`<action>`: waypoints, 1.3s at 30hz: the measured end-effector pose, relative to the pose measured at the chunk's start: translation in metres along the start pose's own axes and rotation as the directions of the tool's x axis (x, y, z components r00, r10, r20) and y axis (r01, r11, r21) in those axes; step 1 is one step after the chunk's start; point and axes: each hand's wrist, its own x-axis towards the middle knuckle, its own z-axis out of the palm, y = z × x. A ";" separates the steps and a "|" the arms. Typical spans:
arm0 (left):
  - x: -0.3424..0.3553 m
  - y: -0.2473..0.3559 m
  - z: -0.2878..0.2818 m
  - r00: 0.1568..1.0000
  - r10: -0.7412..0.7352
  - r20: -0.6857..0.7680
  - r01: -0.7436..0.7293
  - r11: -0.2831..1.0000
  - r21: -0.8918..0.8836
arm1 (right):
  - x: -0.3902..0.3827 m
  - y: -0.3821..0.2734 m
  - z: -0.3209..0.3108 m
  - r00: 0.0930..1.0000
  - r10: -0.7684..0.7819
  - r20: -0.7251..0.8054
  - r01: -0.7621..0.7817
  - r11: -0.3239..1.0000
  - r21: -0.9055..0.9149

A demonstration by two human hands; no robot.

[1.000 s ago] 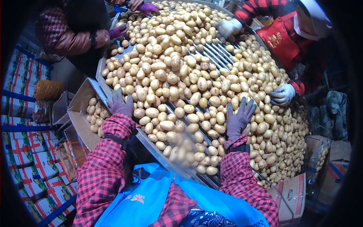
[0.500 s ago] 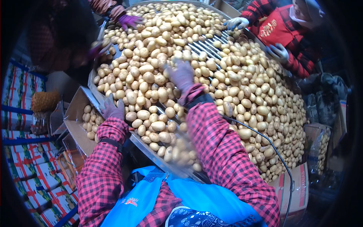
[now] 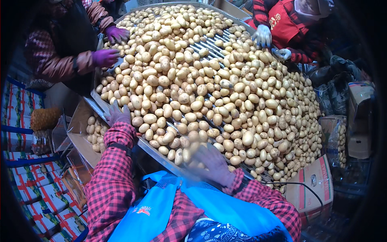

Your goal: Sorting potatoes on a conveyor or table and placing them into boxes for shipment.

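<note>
Purple-grey fabric gloves cover both your hands. Your left hand lies at the near-left metal rim, fingers apart and loosely spread, just beside the outermost potatoes; no grip on anything seen. Your right hand is low over the near edge, badly blurred, pale potatoes right beside its fingers; you cannot be told from this view to be holding one or not.

Pale yellow-brown, oval, smooth potatoes lie heaped across the broad metal-rimmed worktop in front of you, thickest toward the right. Shiny parallel metal bars show through gaps toward the far side.

Your red-and-black checked sleeves and bright blue vest fill the lower part of the view.

Left of your left forearm: an open brown cardboard box with potatoes inside. Beyond it, an orange mesh sack and stacked white, red and green cartons.

Upper left, a co-worker's purple-gloved hands at the heap. Upper right, another co-worker in a red apron, pale-gloved hands at the potatoes.

Lower right: a tilted brown-and-red cardboard carton, thin black cable across it.
</note>
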 end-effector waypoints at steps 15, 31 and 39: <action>0.015 -0.009 0.012 0.993 0.099 -0.062 -0.102 0.994 -0.044 | 0.172 0.044 -0.062 0.813 -0.209 -0.543 0.085 0.966 -0.244; 0.003 -0.004 -0.004 0.999 0.042 -0.023 -0.043 0.997 -0.057 | 0.209 0.077 -0.077 0.902 0.415 -0.118 -0.420 0.783 -0.458; 0.007 -0.001 0.000 1.000 0.020 0.008 -0.020 0.999 -0.042 | 0.216 0.075 -0.080 0.901 0.429 -0.061 -0.399 0.766 -0.504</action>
